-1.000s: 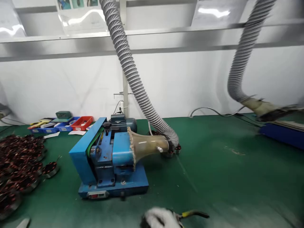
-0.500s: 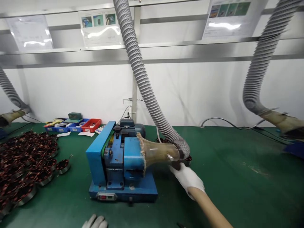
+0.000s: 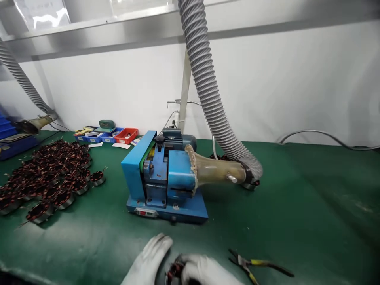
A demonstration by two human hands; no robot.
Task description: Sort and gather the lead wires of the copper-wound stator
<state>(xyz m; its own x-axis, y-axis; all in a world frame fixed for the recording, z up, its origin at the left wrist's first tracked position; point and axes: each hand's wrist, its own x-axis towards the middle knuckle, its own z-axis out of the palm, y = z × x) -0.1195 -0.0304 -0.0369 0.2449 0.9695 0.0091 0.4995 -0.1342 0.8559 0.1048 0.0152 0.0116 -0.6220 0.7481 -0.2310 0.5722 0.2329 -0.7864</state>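
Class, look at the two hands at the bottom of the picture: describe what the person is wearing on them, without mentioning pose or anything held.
Both the left hand and the right hand wear plain white knitted fabric gloves that cover the fingers fully. No markings, logos or coloured trim show on them. The wrists and any sleeves are cut off by the bottom edge, so what is worn above the gloves cannot be told.

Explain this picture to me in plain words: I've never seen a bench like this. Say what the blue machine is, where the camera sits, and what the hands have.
The camera sits on the worker's head, looking down at a green bench. The blue machine is a small motor-driven bench unit; a funnel joins it to a grey ribbed hose, probably for dust extraction. Left lies a pile of copper-wound coils, with small parts bins behind. Yellow-handled pliers lie at the front. Both hands wear white gloves: the right hand grips one coil part, and the left hand rests beside it.
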